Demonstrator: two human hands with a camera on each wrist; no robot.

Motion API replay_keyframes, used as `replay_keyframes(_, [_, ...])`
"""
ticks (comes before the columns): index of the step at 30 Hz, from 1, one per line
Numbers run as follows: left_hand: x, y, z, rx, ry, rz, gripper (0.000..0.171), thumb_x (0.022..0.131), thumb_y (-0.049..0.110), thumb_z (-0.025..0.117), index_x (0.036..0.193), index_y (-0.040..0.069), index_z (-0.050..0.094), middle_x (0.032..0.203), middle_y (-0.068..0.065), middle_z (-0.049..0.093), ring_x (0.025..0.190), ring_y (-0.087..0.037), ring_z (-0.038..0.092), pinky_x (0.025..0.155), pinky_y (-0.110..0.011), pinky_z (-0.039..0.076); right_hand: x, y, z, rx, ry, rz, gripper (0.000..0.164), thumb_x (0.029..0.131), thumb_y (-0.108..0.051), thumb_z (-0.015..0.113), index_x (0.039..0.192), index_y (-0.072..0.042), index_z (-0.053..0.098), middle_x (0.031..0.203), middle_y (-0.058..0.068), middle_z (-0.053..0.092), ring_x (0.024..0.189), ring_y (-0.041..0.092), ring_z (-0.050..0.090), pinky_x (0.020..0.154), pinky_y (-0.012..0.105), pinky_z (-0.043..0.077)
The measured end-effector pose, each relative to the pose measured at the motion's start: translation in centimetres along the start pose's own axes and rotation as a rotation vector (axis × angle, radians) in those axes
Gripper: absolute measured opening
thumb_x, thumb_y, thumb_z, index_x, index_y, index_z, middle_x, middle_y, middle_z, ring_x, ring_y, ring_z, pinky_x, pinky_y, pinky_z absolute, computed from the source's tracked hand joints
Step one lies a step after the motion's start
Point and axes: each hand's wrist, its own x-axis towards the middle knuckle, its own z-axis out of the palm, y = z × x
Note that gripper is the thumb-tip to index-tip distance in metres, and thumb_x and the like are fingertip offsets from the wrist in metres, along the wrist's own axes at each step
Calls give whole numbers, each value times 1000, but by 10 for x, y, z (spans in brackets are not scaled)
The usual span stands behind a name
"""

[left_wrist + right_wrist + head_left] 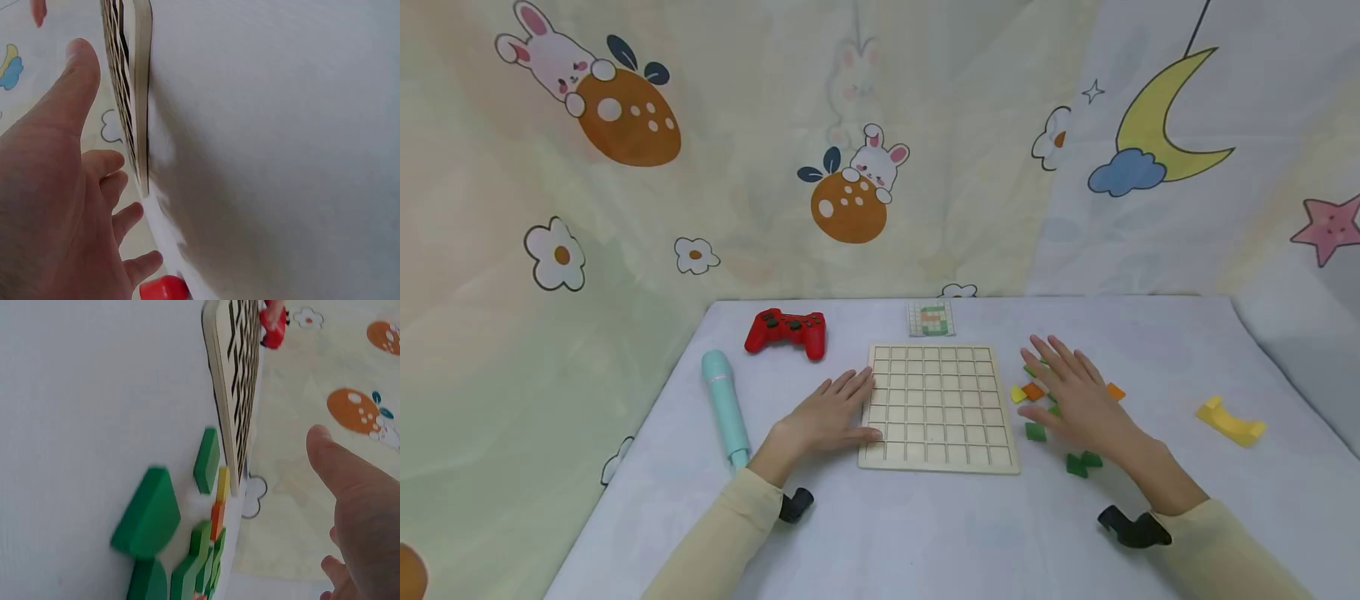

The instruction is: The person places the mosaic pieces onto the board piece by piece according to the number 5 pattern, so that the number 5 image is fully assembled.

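Note:
A pale wooden grid board (937, 408) lies in the middle of the white table. My left hand (826, 417), fingers spread, is at the board's left edge; in the left wrist view the palm (56, 206) holds nothing. To the right of the board my right hand (1078, 408) hovers with fingers extended over small green, orange and yellow blocks, hiding some of them. A green block (1035, 432), an orange block (1034, 391) and a yellow block (1018, 394) show beside it. In the right wrist view, several green blocks (150, 515) lie below the hand, apart from it.
Behind the board lies a small card with a coloured grid pattern (931, 319). A red game controller (786, 332) and a light teal microphone (727, 408) lie on the left. A curved yellow piece (1231, 422) is at far right. Patterned cloth (925, 258) hangs behind the table.

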Motion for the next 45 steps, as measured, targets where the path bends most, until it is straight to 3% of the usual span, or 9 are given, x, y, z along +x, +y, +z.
replay_keyframes(6, [-8,-10,0,-20,-33,-16,94,86,71,50,157,20,15,165,5,12,151,-25,15,119,-52,22,4,22,-5,55,19,53,80,86,-33,72,149,-4,34,159,19,23,147,39,15,112,66,17])
replay_keyframes(9, [-12,-14,0,-34,-52,-25,95,85,70,54,157,22,15,164,7,12,151,-24,14,119,-54,22,9,32,-6,76,-14,84,74,86,-30,72,145,1,39,153,24,30,142,45,22,109,68,21])
replay_keyframes(15, [-14,-18,-3,-92,-90,-32,100,80,66,64,157,23,16,164,8,13,152,-23,12,119,-55,19,23,54,0,134,-179,208,60,92,-30,66,137,5,48,142,31,44,131,51,37,106,65,33])
replay_keyframes(19, [-13,-18,-3,-132,-115,-24,103,77,64,68,157,22,17,164,7,12,152,-24,10,119,-56,18,35,63,1,234,-296,343,56,96,-31,58,140,2,46,143,31,43,131,51,37,106,66,32])
replay_keyframes(22, [-12,-17,-2,-140,-118,-14,103,77,64,68,156,22,17,164,6,13,152,-25,10,119,-56,19,43,68,2,269,-334,381,56,97,-32,57,140,1,46,143,31,42,130,51,38,105,66,33])
replay_keyframes(28, [-8,-12,3,-121,-121,-16,105,76,69,66,157,24,15,164,8,11,152,-23,9,120,-55,17,53,77,6,242,-354,404,53,96,-31,58,137,1,50,140,30,48,128,50,42,105,63,35])
replay_keyframes(37, [-8,-9,5,-54,-99,2,105,77,72,60,157,24,13,165,8,8,152,-24,8,119,-58,18,58,78,16,202,-285,424,37,94,-19,61,127,-1,61,131,28,56,118,46,50,102,62,38])
replay_keyframes(45, [-9,-10,5,-52,-108,1,105,77,71,62,157,23,14,165,7,9,152,-26,9,118,-58,19,62,81,26,152,-268,396,38,93,-14,61,127,2,60,127,27,60,117,45,53,102,60,40])
